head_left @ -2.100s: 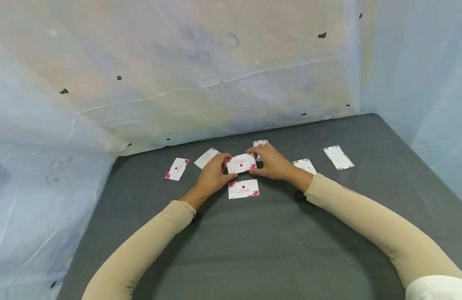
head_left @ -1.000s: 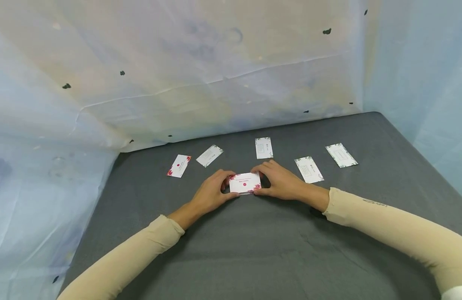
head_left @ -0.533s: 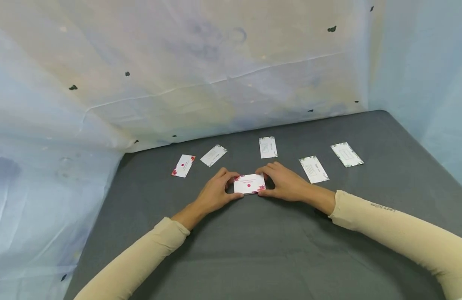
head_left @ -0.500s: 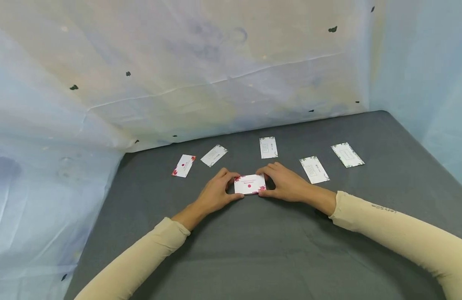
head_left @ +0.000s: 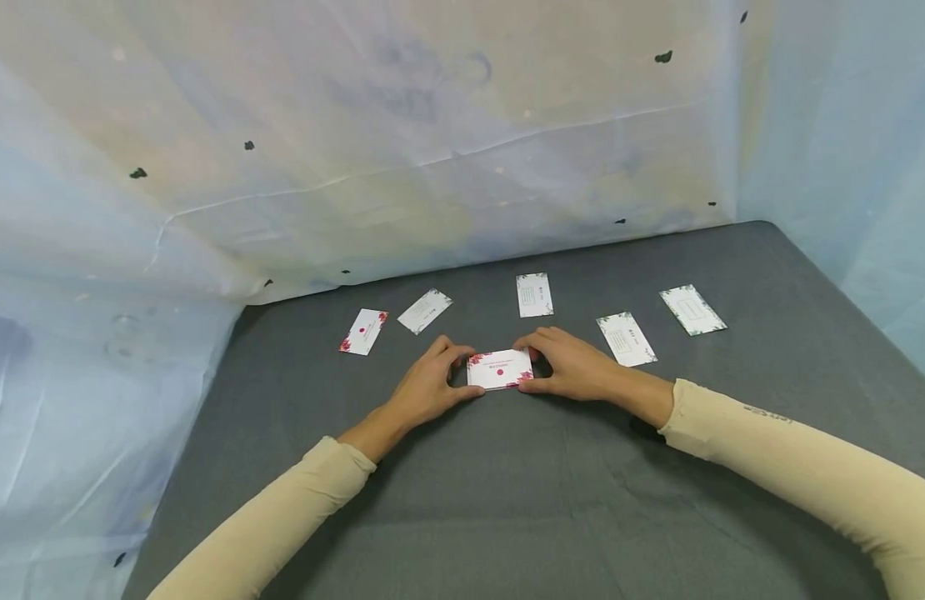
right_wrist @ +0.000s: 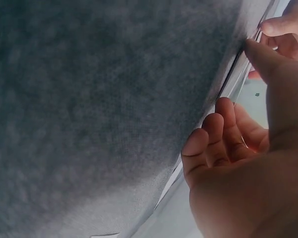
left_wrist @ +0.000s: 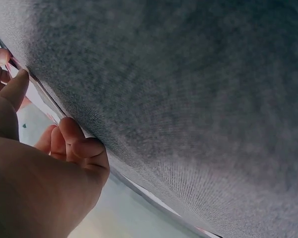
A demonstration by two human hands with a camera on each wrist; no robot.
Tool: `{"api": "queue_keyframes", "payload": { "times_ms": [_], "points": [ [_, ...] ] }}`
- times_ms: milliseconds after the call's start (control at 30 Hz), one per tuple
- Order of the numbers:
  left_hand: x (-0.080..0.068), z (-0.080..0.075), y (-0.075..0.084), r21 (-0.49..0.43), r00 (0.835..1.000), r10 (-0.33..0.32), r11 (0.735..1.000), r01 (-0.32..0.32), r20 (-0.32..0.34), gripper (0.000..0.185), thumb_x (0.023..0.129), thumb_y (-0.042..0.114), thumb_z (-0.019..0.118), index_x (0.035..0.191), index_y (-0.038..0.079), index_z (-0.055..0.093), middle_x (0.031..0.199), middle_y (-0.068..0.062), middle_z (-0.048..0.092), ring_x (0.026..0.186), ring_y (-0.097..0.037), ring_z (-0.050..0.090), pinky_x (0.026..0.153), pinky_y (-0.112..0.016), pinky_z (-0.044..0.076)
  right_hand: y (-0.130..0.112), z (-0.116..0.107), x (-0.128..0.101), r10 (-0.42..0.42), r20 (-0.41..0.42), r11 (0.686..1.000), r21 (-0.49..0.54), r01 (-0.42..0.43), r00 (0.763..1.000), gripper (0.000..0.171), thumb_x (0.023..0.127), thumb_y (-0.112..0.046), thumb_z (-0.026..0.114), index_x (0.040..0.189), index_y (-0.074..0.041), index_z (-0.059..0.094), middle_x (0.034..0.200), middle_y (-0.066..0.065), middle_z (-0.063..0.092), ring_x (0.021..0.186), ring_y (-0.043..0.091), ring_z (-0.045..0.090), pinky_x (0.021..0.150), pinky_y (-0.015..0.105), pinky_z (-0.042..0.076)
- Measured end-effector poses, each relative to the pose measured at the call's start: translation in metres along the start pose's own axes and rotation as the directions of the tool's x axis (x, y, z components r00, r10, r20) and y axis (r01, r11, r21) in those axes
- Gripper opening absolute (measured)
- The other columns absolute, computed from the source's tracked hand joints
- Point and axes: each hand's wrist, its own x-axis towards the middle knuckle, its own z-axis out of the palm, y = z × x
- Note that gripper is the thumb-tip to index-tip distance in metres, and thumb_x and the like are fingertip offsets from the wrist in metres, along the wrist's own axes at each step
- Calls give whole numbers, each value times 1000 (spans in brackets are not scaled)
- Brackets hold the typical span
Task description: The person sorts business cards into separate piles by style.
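A white business card point(head_left: 500, 369) with pink flowers in its corners and a red dot lies low at the middle of the table, on top of what looks like a second card whose edge barely shows. My left hand point(head_left: 427, 385) pinches its left end between thumb and fingers. On the opposite end, my right hand point(head_left: 571, 365) grips it the same way. From the left wrist the card shows only as a thin edge, beside my left hand point(left_wrist: 49, 163). In the right wrist view, my right hand point(right_wrist: 248, 163) has its thumb at the card's near edge.
Farther back on the grey table point(head_left: 492, 500) lie a red-flowered card point(head_left: 363, 332) and several green-leafed cards, among them a tilted card point(head_left: 425, 312), an upright card point(head_left: 534, 295), a right-hand card point(head_left: 627, 339) and a far-right card point(head_left: 693, 310). A pale cloth wall point(head_left: 402, 150) rises behind.
Two seconds ago both hands held the card raised behind another red-flowered card. They have brought it nearer and down over that card. Over the last second the hands have stayed nearly still.
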Motion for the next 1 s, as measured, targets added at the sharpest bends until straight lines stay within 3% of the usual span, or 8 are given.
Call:
{"api": "queue_keyframes", "payload": {
  "times_ms": [567,1000],
  "points": [
    [2,1,1,26,999,-19,1000,17,51,63,82,45,80,135,15,60,103,0,48,80,-11,45,71,-27,39,-4,1,1,13,31,1000,-14,-13,999,52,85,-48,75,126,-18,62,95,-4,52,86,10,47,74,30,38],
    [2,1,0,29,998,-22,999,20,64,63,82,45,79,135,15,61,103,-1,48,80,-11,44,71,-28,39,-2,2,4,9,47,1000,-26,-8,999,51,86,-49,75,125,-18,62,92,-5,51,83,10,46,73,28,37]
  ]
}}
